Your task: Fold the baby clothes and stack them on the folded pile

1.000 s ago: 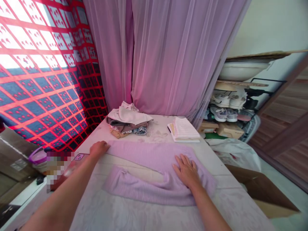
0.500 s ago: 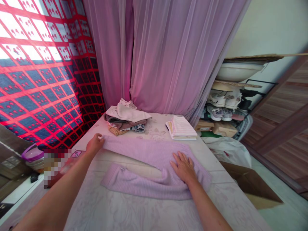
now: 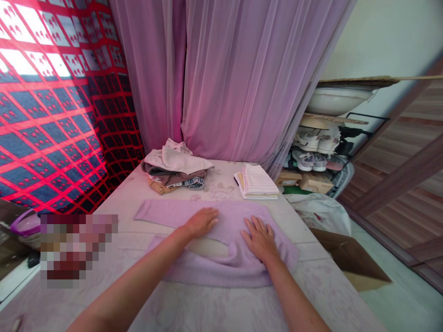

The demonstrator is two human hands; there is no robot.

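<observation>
You are resting your left hand, fingers together, and your right hand, fingers apart, unclamped on the lilac knit sweater mid-table; any sliding pressure could be rucking the knit.

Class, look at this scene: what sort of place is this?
Probably a room in a home, perhaps a bedroom: there's a shoe rack, sheer curtains and a pile of folded clothes.

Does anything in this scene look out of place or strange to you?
Yes: the lilac knit sweater lies askew under the left hand and right hand; one sleeve juts out sideways.
</observation>
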